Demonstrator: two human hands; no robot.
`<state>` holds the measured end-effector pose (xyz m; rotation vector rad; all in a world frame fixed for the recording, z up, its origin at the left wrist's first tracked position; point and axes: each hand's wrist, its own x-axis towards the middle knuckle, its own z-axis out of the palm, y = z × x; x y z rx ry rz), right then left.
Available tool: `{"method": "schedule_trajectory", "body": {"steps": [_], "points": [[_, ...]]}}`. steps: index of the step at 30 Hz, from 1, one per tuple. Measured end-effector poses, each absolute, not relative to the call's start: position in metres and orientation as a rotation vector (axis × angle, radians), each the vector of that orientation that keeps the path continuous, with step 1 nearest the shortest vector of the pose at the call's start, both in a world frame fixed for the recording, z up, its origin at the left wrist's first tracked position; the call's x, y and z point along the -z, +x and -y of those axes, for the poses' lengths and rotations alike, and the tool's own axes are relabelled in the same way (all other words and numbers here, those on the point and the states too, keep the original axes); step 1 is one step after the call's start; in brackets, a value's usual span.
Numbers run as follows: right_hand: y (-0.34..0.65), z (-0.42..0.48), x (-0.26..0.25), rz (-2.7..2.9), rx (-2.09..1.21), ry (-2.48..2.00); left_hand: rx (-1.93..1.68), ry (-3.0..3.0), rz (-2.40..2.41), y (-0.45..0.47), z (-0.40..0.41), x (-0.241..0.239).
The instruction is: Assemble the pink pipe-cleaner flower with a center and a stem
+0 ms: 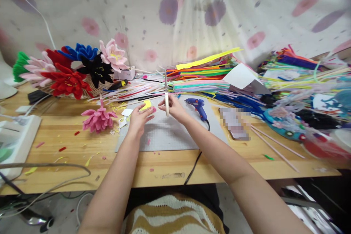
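My right hand (174, 109) is closed around scissors (167, 104) with a pale handle, their blades pointing away from me. To its left, my left hand (139, 119) is over the grey mat (170, 135), thumb and fingers spread. A small pink piece (154, 109) shows at its fingertips; whether they touch it is unclear. Just beyond the thumb is a yellow piece (147, 105). White paper scraps (126, 112) are beside that hand. A blue glue gun (197, 106) lies on the mat, right of the scissors.
A pink fuzzy flower (99, 120) lies on the wooden table (104, 164) at left, before a basket of colourful flowers (68, 80). Bundled pipe cleaners (200, 86) fill the back. A power strip (20, 142) stands at far left. The glue gun's black cord (194, 168) crosses the front edge.
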<state>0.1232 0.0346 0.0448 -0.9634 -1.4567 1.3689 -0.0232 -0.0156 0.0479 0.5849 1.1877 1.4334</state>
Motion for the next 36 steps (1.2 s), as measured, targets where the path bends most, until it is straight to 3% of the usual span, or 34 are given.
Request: {"method": "schedule_trajectory", "body": {"steps": [6,28,36], "points": [[0.111,-0.031,-0.045,1.387,-1.533,-0.988,-1.440,0.547,-1.171,-0.024,0.016,-0.051],[0.109,-0.035,-0.048,1.277,-1.616,-1.020,-1.367,0.588,-1.251,-0.030,0.012,-0.051],[0.113,-0.039,-0.053,0.993,-2.011,-1.200,-1.511,1.362,-1.201,-0.035,0.021,-0.048]]}}
